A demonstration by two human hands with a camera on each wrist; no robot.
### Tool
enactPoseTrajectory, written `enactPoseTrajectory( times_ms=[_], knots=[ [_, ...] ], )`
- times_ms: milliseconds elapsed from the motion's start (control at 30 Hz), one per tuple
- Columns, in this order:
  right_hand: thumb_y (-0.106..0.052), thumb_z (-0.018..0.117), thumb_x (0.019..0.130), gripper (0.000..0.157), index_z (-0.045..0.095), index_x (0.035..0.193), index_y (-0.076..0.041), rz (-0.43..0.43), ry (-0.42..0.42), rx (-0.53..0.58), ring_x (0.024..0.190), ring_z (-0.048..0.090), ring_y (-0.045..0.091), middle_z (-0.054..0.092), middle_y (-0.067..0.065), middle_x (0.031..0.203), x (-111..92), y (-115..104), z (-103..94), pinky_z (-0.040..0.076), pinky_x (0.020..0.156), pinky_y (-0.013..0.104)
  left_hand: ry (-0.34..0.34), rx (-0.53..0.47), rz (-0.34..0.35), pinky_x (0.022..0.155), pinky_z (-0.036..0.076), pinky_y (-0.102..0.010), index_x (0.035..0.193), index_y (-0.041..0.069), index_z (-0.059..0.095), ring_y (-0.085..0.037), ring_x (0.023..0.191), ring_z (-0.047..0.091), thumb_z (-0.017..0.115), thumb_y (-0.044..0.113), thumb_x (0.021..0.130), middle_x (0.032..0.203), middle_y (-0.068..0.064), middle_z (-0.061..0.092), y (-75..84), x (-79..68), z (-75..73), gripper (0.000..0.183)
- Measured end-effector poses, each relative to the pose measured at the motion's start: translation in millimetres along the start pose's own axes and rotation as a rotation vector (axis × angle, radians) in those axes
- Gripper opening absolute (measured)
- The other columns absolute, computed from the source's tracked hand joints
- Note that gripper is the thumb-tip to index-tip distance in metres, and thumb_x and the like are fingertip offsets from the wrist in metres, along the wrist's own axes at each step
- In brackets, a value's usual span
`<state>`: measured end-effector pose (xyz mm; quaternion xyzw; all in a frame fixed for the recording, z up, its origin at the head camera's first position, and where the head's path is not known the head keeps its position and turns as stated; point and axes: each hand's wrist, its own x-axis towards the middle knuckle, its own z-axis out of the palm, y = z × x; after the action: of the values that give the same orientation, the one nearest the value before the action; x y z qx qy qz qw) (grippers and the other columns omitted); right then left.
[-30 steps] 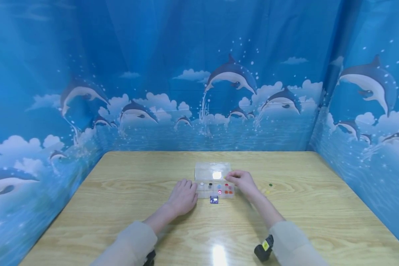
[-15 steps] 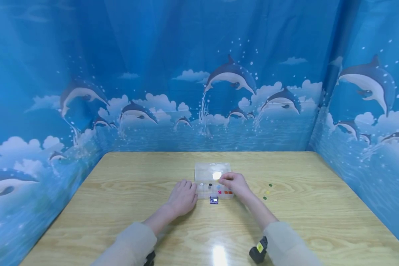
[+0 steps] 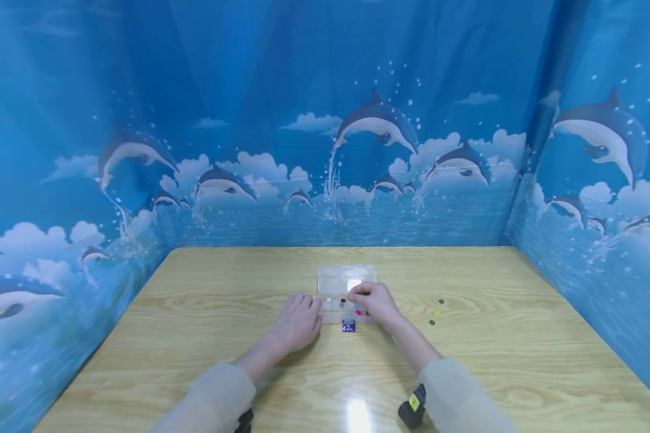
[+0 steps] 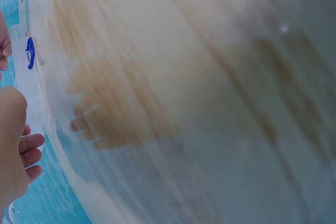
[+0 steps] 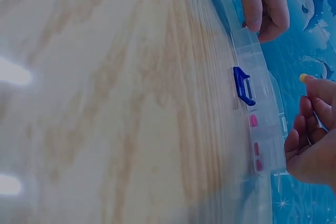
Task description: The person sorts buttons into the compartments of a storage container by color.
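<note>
A clear divided plastic box point(image 3: 333, 317) lies at mid-table, its lid point(image 3: 333, 278) folded back. In its compartments sit small pieces: a white one point(image 3: 328, 300), a black one point(image 3: 343, 300) and a pink one point(image 3: 358, 313). The left hand point(image 3: 298, 320) grips the box's left end, thumb at the front edge. Above the compartments, the right hand point(image 3: 376, 302) hides part of the box's right side. Between its thumb and index finger it pinches a small yellow button-like piece point(image 5: 303, 77), seen in the right wrist view. A blue latch point(image 3: 349, 325) hangs on the box's front.
Right of the box lie two small green discs, one farther back point(image 3: 441, 302) and one nearer point(image 3: 432, 323), with a yellow disc point(image 3: 437, 313) between them. Dolphin-printed curtains point(image 3: 249, 222) stand behind and beside the wooden table point(image 3: 222, 276).
My right hand has moved left from the box's right end to over its middle compartments, uncovering the nearer green disc. The left hand has stayed at the box's left end.
</note>
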<state>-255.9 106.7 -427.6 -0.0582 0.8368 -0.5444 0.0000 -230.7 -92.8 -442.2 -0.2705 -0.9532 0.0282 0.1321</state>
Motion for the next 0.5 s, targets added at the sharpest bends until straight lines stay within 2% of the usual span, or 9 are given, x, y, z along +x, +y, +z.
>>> enactPoseTrajectory(
  times_ms=[100, 333, 500],
  knots=[
    [-0.006, 0.068, 0.081, 0.007, 0.069, 0.086, -0.001, -0.009, 0.003, -0.014, 0.073, 0.053, 0.015, 0.063, 0.003, 0.083, 1.7, 1.3, 3.5, 0.046, 0.065, 0.027, 0.001, -0.002, -0.001, 0.075, 0.039, -0.033, 0.098, 0.007, 0.053, -0.019, 0.080, 0.041, 0.051, 0.027, 0.092, 0.083, -0.004, 0.045, 0.0, -0.1, -0.1, 0.021],
    [-0.005, 0.070, 0.078, 0.007, 0.069, 0.084, -0.001, -0.029, 0.002, -0.027, 0.067, 0.053, 0.015, 0.062, 0.002, 0.079, 2.9, -0.2, 9.0, 0.047, 0.058, 0.027, 0.012, -0.014, -0.003, 0.076, 0.040, -0.033, 0.099, 0.007, 0.054, -0.019, 0.081, 0.043, 0.051, 0.027, 0.092, 0.084, -0.005, 0.047, -0.3, 0.2, 0.4, 0.021],
    [-0.006, 0.070, 0.079, 0.006, 0.069, 0.084, -0.003, -0.026, 0.005, -0.034, 0.069, 0.053, 0.016, 0.062, 0.002, 0.078, 3.5, -1.2, 7.7, 0.047, 0.060, 0.028, 0.008, -0.015, -0.003, 0.076, 0.041, -0.033, 0.098, 0.007, 0.054, -0.019, 0.081, 0.043, 0.051, 0.027, 0.092, 0.084, -0.004, 0.047, -0.2, 0.1, -0.5, 0.021]
  ],
)
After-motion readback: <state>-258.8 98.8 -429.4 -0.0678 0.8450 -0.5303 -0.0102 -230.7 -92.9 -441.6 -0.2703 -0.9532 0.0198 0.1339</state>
